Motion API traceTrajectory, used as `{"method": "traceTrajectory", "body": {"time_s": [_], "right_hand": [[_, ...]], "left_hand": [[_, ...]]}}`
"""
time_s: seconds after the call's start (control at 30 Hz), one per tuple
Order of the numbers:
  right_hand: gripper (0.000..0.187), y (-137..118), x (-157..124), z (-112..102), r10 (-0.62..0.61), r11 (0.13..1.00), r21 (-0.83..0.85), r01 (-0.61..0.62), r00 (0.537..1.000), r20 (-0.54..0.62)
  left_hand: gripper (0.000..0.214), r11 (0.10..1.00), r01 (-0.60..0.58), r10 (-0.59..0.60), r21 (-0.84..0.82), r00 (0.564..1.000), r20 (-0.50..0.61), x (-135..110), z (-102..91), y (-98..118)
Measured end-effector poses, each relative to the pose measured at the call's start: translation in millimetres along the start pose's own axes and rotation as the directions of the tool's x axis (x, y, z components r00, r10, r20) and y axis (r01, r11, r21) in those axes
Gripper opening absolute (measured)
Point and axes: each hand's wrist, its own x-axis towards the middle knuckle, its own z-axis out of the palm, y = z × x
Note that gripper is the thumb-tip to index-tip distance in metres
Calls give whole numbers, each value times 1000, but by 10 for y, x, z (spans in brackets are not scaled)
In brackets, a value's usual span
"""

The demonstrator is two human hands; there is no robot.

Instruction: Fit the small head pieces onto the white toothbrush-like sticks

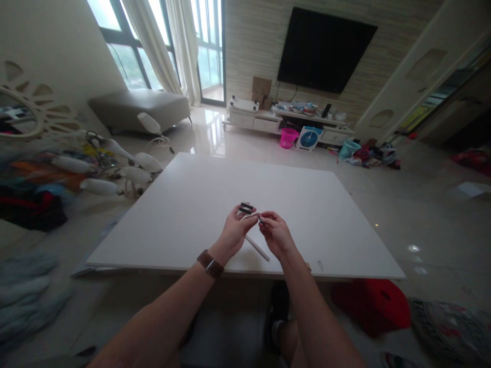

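Both my hands meet over the near middle of a white table (192, 204). My left hand (233, 230), with a brown watch strap on its wrist, is closed round small black clip-like pieces (246, 208) and the top of a thin white stick (258, 247) that slants down toward the table's front edge. Touching it from the right, my right hand (275, 234) pinches the upper end of the same stick with closed fingertips. What exactly sits at the pinch point is too small to make out.
A pile of white bulb-shaped objects and cords (126, 168) lies left of the table, beside colourful clutter. A red object (374, 304) sits on the floor under the table's right front corner. A grey chaise (141, 105), TV cabinet (284, 120), pink basket (287, 138) stand beyond.
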Motion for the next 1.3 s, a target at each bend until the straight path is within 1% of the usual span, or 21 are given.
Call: {"method": "traceTrajectory", "body": {"time_s": [0.17,0.23,0.3,0.4,0.5,0.57,0.63,0.7,0.8,0.87,0.97,1.03,1.1,1.23,1.3], "right_hand": [[29,-12,85,39,-46,998,-43,47,999,16],[28,0,85,40,-101,990,-92,104,994,33],[26,15,67,35,-183,957,-213,196,980,82],[21,22,15,25,-288,852,-410,326,945,153],[18,5,-65,18,-388,762,-503,407,910,148],[17,-7,-132,13,-455,696,-553,457,877,152],[14,-6,-201,4,-505,617,-604,504,843,188],[10,8,-258,-7,-540,528,-650,547,807,241],[6,20,-291,-8,-582,410,-683,605,750,315],[5,11,-271,10,-600,363,-690,627,723,342],[5,-12,-201,60,-633,316,-706,634,695,341],[5,-19,-145,97,-647,284,-723,630,682,341],[5,-15,-94,130,-647,261,-739,621,681,343],[6,-5,-42,178,-628,273,-752,600,703,334],[6,-6,-47,185,-618,279,-748,602,709,340]], "left_hand": [[49,1000,-27,27,-5,998,-48,75,27,-4],[47,998,-57,57,15,996,-67,72,24,-5],[46,996,-83,85,30,993,-84,50,26,2],[40,996,-86,86,8,990,-108,-10,37,35],[22,995,-34,24,-93,994,-105,-90,40,73],[13,985,13,-27,-173,997,-77,-144,30,81],[13,973,50,-62,-226,997,-43,-191,14,65],[14,967,81,-88,-243,996,-19,-220,-2,33],[13,959,113,-123,-261,992,-21,-215,-2,-6],[13,954,112,-123,-278,992,-22,-184,22,-10],[15,950,105,-112,-295,994,-7,-127,87,3],[16,945,117,-121,-306,993,6,-98,136,4],[20,940,133,-134,-314,991,18,-81,177,-9],[28,940,155,-143,-305,988,59,-71,212,-36],[28,944,145,-130,-297,989,70,-76,207,-32]]}}
